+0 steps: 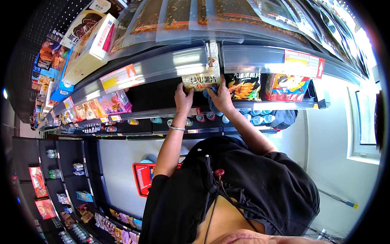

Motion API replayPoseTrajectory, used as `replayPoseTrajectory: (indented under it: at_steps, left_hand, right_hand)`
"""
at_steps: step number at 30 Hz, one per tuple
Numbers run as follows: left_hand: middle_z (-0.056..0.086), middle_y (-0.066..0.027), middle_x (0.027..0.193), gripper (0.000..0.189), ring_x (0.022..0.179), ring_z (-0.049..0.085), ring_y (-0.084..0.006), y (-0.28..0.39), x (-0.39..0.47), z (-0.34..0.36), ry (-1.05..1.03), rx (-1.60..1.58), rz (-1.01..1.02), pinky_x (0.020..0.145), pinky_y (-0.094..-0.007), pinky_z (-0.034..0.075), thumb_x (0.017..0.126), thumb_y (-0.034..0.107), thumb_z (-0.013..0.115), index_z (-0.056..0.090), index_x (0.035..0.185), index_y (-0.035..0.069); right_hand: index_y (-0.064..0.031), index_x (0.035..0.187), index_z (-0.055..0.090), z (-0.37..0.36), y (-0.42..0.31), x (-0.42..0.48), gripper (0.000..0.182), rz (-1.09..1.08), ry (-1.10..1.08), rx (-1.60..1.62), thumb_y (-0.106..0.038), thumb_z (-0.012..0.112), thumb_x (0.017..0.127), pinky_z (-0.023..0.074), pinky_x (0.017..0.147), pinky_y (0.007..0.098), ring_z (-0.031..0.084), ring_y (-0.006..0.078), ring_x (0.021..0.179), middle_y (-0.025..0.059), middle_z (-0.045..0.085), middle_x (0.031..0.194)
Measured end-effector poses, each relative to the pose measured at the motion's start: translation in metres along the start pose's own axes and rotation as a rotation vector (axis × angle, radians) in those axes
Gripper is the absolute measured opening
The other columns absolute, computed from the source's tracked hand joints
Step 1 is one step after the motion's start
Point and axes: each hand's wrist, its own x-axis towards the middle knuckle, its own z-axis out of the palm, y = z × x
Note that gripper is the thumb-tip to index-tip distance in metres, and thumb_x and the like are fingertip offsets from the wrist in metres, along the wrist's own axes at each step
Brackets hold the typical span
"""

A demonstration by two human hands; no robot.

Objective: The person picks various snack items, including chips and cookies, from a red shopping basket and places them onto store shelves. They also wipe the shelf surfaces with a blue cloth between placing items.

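Between my two hands is a pale snack bag [201, 80] with printing, at the front of a dark shelf, just under the clear edge strip of the shelf above. My left hand [184, 97] grips the bag's left lower corner. At its right side, my right hand [221, 95] holds the bag and also has a blue cloth [213, 102] under the fingers. A black snack bag [244, 87] stands right of my right hand, and a red and blue packet [286, 87] is farther right.
Bagged food [228, 18] hangs over the upper shelf. Pink packets [114, 102] lie to the left, and a phone-like dark object [320, 96] is at the shelf's right end. Bottles [257, 119] line the lower shelf. A red basket [140, 190] is on the floor, with more shelving [27, 152] at left.
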Motion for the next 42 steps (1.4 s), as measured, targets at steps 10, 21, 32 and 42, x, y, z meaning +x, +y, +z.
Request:
replayPoseTrajectory:
  at_steps: [10,21,32,42]
  left_hand:
    - [0.064,-0.0208,0.097,0.039,0.093,0.062,-0.0387,0.002,-0.006,0.011,0.115,0.103,0.036,0.083,-0.0458,0.049,0.080,0.010,0.073,0.055,0.114,0.000]
    - [0.061,-0.0216,0.112,0.054,0.103,0.060,-0.0381,0.006,-0.026,-0.005,0.191,0.038,0.095,0.094,-0.0430,0.048,0.082,0.010,0.073,0.048,0.128,-0.004]
    - [0.060,-0.0012,0.111,0.042,0.107,0.058,-0.0142,0.045,-0.138,-0.025,-0.047,-1.414,-0.779,0.095,-0.0317,0.047,0.104,0.045,0.042,0.057,0.123,0.010]
    - [0.056,-0.0041,0.131,0.054,0.126,0.050,-0.0232,0.008,-0.193,-0.099,0.333,-1.763,-0.628,0.109,-0.0425,0.036,0.099,0.060,0.038,0.051,0.132,0.018]
  right_hand:
    - [0.0113,0.145,0.017,0.008,0.009,-0.003,0.088,0.078,-0.049,-0.044,-0.025,0.070,0.085,0.0496,0.082,0.0508,0.061,0.0513,0.092,0.0368,0.062,0.099]
    - [0.0050,0.150,0.014,-0.002,-0.010,-0.016,0.086,-0.102,0.082,0.025,-0.013,0.069,0.087,0.0475,0.094,0.0417,0.056,0.0425,0.118,0.0339,0.049,0.133]
    - [-0.0002,0.136,0.045,0.016,-0.083,-0.070,0.055,-0.411,-0.269,0.251,-0.004,0.065,0.085,0.0495,0.083,0.0350,0.059,0.0335,0.106,0.0199,0.053,0.132]
    - [-0.0030,0.114,0.061,0.112,-0.094,-0.119,0.038,-0.708,-0.581,0.132,-0.004,0.069,0.077,0.0526,0.081,0.0442,0.064,0.0401,0.093,0.0197,0.065,0.103]
